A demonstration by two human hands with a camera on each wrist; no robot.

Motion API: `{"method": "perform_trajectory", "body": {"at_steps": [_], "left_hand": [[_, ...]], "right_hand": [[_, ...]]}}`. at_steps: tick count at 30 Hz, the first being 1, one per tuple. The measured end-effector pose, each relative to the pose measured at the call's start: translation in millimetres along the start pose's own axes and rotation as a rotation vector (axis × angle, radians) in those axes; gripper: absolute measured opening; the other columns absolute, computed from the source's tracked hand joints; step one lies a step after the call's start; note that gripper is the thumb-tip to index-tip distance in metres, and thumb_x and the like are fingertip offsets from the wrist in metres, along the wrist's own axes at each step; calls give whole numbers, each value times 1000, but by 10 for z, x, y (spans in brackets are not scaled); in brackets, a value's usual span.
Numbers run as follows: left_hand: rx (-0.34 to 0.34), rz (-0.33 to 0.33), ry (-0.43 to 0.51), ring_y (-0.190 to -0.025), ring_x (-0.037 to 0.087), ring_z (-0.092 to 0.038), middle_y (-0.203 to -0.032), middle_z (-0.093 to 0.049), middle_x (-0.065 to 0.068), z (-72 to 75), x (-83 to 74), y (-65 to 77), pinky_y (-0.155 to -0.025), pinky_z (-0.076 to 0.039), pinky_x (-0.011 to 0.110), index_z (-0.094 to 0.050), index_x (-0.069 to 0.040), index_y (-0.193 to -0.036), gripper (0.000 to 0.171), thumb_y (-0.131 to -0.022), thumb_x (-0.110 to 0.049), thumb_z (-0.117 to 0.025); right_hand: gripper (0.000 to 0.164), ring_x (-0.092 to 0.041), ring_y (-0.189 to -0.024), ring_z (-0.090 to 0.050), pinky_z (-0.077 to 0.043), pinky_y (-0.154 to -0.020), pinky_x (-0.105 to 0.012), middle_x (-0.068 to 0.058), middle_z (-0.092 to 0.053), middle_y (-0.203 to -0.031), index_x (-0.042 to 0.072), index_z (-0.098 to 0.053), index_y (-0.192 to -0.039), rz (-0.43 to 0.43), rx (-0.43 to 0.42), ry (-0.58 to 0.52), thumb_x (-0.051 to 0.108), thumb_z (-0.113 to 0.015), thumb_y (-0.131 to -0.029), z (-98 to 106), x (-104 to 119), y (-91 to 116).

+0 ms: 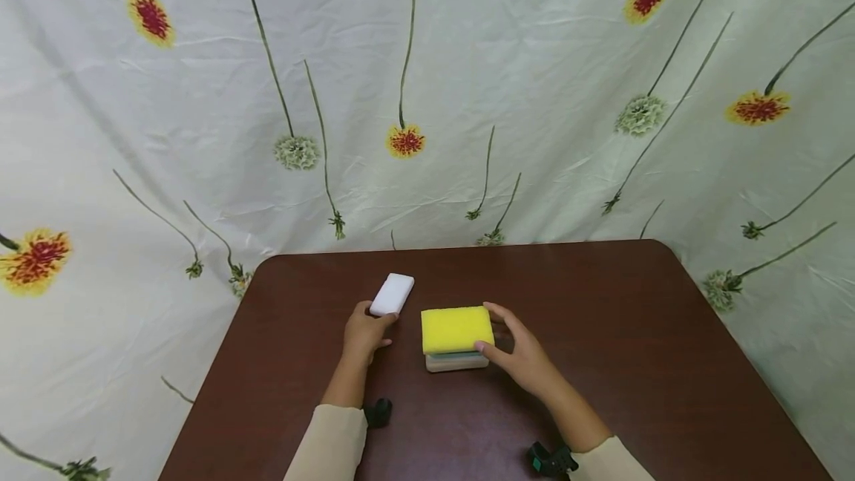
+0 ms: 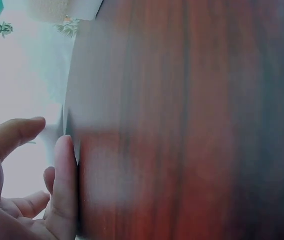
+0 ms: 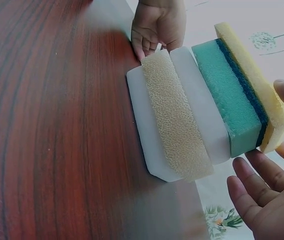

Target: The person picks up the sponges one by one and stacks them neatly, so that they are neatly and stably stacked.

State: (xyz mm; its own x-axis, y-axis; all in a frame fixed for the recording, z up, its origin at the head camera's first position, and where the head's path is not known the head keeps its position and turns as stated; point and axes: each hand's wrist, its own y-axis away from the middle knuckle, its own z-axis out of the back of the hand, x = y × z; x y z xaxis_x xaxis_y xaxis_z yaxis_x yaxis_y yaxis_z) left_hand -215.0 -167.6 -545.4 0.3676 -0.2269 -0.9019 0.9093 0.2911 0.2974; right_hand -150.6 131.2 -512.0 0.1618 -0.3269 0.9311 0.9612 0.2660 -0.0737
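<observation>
A white block (image 1: pixel 392 294) lies toward the table's back, left of a stack. My left hand (image 1: pixel 364 334) pinches its near end between thumb and fingers; in the left wrist view the block is pale and mostly washed out. The stack is topped by a yellow sponge (image 1: pixel 456 329). Below it, the right wrist view shows a green sponge (image 3: pixel 229 100) with a dark blue layer, a white block (image 3: pixel 199 102), a beige porous sponge (image 3: pixel 174 115) and another white block (image 3: pixel 144 122) at the bottom. My right hand (image 1: pixel 528 358) holds the yellow sponge's right end, thumb at the near edge, forefinger at the far corner.
The stack stands on a dark reddish-brown table (image 1: pixel 634 332) with rounded back corners. A white cloth (image 1: pixel 548 80) printed with flowers hangs behind and beside it. Dark bands with small devices (image 1: pixel 553 460) sit on both wrists.
</observation>
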Motion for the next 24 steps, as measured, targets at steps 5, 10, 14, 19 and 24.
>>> {"method": "perform_trajectory", "body": {"at_steps": [5, 10, 14, 19, 24], "left_hand": [[19, 12, 51, -117, 40, -58, -144, -45, 29, 28, 4, 8, -61, -61, 31, -36, -2, -151, 72, -91, -15, -74], [27, 25, 83, -100, 30, -61, -130, -51, 26, 28, 6, 10, -63, -61, 30, -38, -3, -150, 69, -91, -13, -72], [29, 30, 103, -88, 24, -61, -116, -53, 21, 36, 9, 24, -64, -61, 30, -36, -4, -151, 68, -92, -12, -69], [39, 34, 140, -90, 25, -60, -117, -53, 21, 62, 9, 40, -67, -61, 30, -34, -5, -153, 70, -91, -8, -67], [47, 32, 164, -95, 27, -60, -120, -53, 22, 89, 12, 48, -70, -62, 31, -33, -6, -154, 72, -91, -6, -66]], "right_hand": [[68, -33, -123, -58, -57, -89, -39, -8, -52, -146, 33, -40, -151, 2, 7, -4, 32, -75, -92, -1, -11, -8], [69, -34, -123, -58, -57, -90, -42, -9, -52, -146, 33, -40, -151, 6, 6, 2, 32, -75, -92, 0, -14, -10], [69, -33, -122, -58, -57, -90, -43, -9, -52, -145, 33, -40, -151, 2, 5, 10, 33, -76, -92, -1, 2, -11], [71, -34, -122, -59, -57, -90, -44, -9, -52, -145, 29, -39, -153, 6, 3, 9, 33, -76, -92, -1, 26, -9], [69, -34, -123, -58, -56, -92, -46, -10, -52, -146, 32, -39, -151, 10, 7, 5, 33, -75, -92, -8, 18, -10]]}}
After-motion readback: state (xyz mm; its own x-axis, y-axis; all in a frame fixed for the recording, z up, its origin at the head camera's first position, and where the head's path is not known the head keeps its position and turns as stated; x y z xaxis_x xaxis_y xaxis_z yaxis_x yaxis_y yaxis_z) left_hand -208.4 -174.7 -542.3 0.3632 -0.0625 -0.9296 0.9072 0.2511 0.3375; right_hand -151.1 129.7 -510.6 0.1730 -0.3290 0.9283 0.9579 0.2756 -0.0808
